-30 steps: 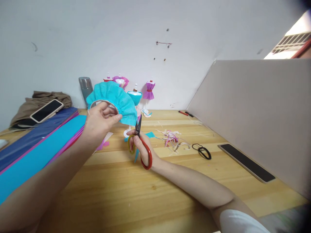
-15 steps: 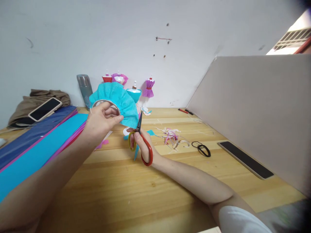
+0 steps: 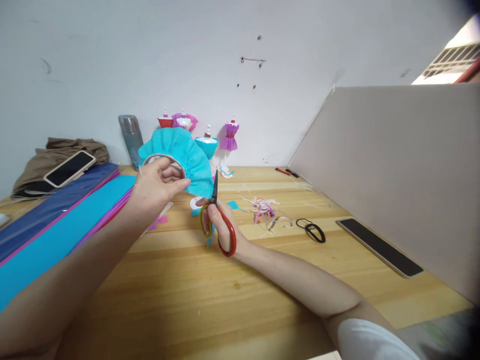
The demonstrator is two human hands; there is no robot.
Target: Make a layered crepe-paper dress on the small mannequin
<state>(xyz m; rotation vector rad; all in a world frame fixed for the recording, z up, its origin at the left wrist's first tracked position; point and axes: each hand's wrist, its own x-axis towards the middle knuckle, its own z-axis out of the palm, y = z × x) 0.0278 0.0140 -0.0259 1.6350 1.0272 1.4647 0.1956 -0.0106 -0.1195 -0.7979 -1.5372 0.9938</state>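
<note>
My left hand point(image 3: 159, 185) is closed on the inner rim of a turquoise gathered ruffle point(image 3: 180, 150), holding it up above the table. The ruffle fans out in a curve over the fingers, and a pale band lines its inner edge. My right hand point(image 3: 219, 220) grips scissors point(image 3: 227, 235) with one red and one yellow handle loop. Their dark blades point upward, right beside the ruffle's right edge; whether fabric lies between them I cannot tell. A thin turquoise strip point(image 3: 210, 240) hangs just below the right hand.
Small dress forms in purple point(image 3: 229, 136) and turquoise point(image 3: 207, 146) stand by the wall, near a grey flask point(image 3: 131, 140). Coloured sheets point(image 3: 71, 220) and a phone point(image 3: 70, 168) lie left. Paper scraps point(image 3: 264, 210), black hair ties point(image 3: 314, 232) and a dark flat bar point(image 3: 378, 246) lie right.
The scissors' blades have tilted slightly and come closer together at the ruffle's right edge. My left hand and the ruffle have stayed almost still.
</note>
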